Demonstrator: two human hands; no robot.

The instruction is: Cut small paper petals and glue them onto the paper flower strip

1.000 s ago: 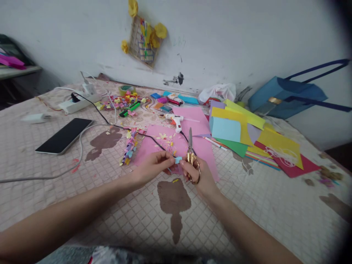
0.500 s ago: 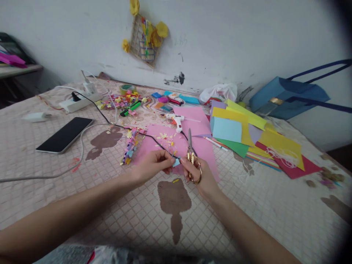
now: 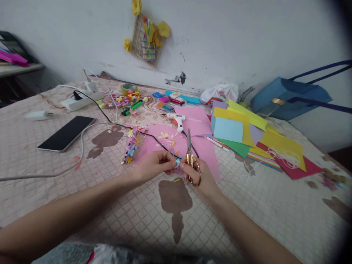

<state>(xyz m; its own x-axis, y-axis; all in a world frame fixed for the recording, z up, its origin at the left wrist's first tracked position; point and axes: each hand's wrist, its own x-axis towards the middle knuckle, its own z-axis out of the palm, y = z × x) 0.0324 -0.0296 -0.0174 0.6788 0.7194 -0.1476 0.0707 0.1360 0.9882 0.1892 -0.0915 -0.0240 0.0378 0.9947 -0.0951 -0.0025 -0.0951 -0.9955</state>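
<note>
Between the fingertips of my left hand is a small piece of light blue paper. My right hand is closed around gold-handled scissors, whose blades point away from me, up toward the glue gun. Its thumb and finger are close to the blue piece; whether they touch it I cannot tell. Under and beyond the hands lies pink paper scattered with small yellow scraps. Left of it sits a strip covered with small paper flowers.
A white glue gun lies on the pink paper, its black cable running past my hands. Coloured sheets and a blue bag are at the right. At left are a phone, a power strip and a green cutter.
The blue paper piece has turned between the fingertips and looks smaller or folded. Both hands stay nearly in place, and the scissors remain in my right hand.
</note>
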